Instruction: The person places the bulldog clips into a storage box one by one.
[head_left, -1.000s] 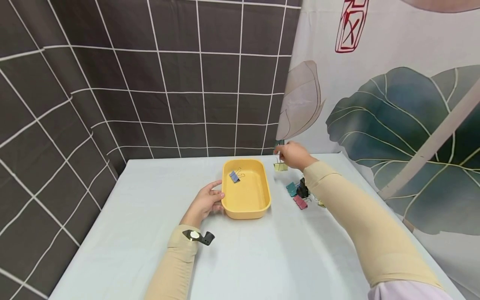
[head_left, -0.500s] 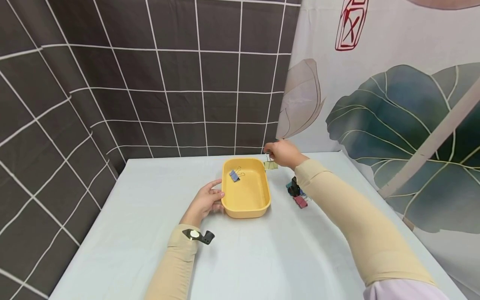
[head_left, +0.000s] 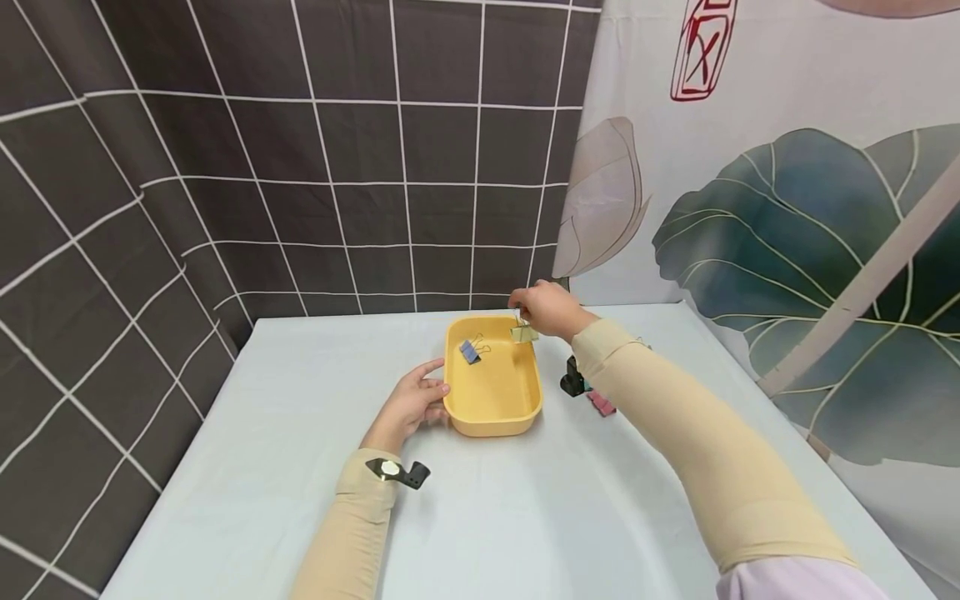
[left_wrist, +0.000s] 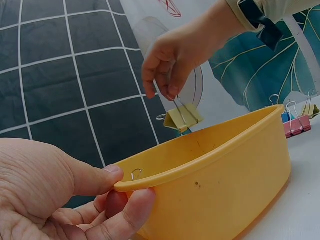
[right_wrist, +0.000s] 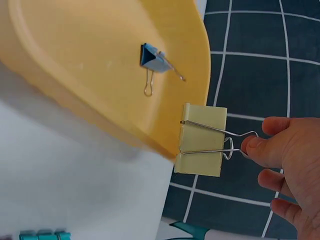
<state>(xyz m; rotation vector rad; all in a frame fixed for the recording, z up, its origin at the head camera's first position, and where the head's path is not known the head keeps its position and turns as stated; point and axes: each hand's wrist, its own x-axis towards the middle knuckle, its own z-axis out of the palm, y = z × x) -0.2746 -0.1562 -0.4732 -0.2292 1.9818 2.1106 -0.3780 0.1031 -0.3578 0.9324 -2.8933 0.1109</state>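
Note:
A yellow binder clip [right_wrist: 202,140] hangs by its wire handle from the thumb and fingertips of my right hand [head_left: 551,310], over the right far side of the yellow tray [head_left: 495,396]. In the right wrist view, the right hand [right_wrist: 295,170] pinches that handle while the clip overlaps the tray's edge. My left hand [head_left: 411,400] grips the tray's left rim; in the left wrist view the thumb of the left hand [left_wrist: 65,190] lies on the rim with the fingers below. Inside the tray sits a blue binder clip [head_left: 470,352].
Right of the tray, a pink binder clip [head_left: 602,403] lies on the white table [head_left: 480,517], partly behind the right sleeve. A teal clip [right_wrist: 45,235] and another yellow one [left_wrist: 311,110] are near it. Dark checked cloth [head_left: 337,208] hangs behind the table.
My right hand has moved left with the yellow binder clip, from beside the tray to over its right far side. The left hand keeps its grip on the rim.

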